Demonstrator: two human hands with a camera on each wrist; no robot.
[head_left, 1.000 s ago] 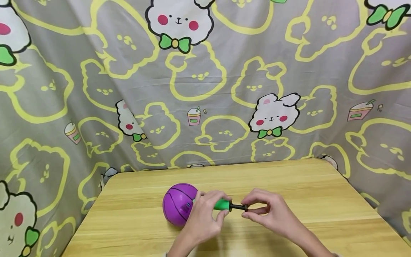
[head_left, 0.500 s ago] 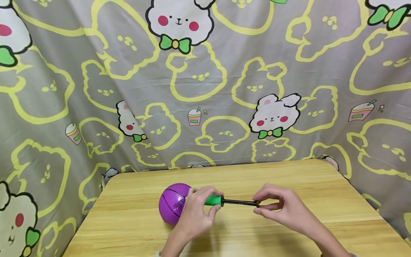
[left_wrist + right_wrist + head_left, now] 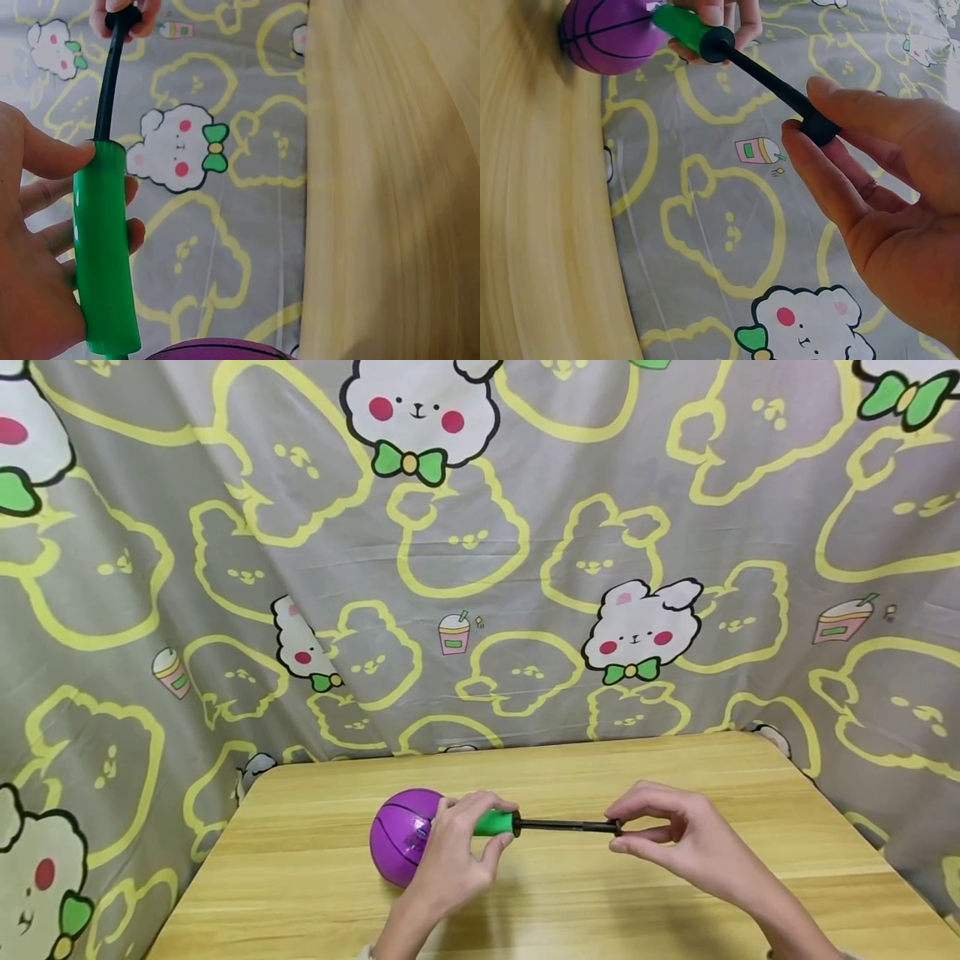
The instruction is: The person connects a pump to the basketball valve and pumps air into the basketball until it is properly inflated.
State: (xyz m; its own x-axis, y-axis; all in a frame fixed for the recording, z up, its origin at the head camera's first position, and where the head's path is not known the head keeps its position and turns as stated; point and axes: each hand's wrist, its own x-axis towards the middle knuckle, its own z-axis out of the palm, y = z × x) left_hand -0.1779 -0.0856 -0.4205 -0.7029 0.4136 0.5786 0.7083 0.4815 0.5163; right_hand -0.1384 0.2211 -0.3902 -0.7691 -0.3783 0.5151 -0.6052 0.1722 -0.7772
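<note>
A purple ball with black basketball lines (image 3: 397, 839) sits on the table at the left of the head view. My left hand (image 3: 453, 852) grips the green barrel of a hand pump (image 3: 105, 247), whose near end points at the ball. In the right wrist view the barrel's tip meets the ball's surface. Out of the barrel runs a long black rod (image 3: 566, 825), pulled well out. At its far end my right hand (image 3: 690, 835) pinches the black knob (image 3: 819, 129) between thumb and fingers. The left fingers partly hide the barrel in the head view.
The wooden table (image 3: 675, 893) extends around both hands. Behind it and along both sides hangs a grey curtain (image 3: 510, 552) printed with yellow outlines and white rabbits, close to the table's back edge.
My right hand has moved right with the knob, drawing the black rod much further out of the barrel. The ball and left hand have shifted slightly left.
</note>
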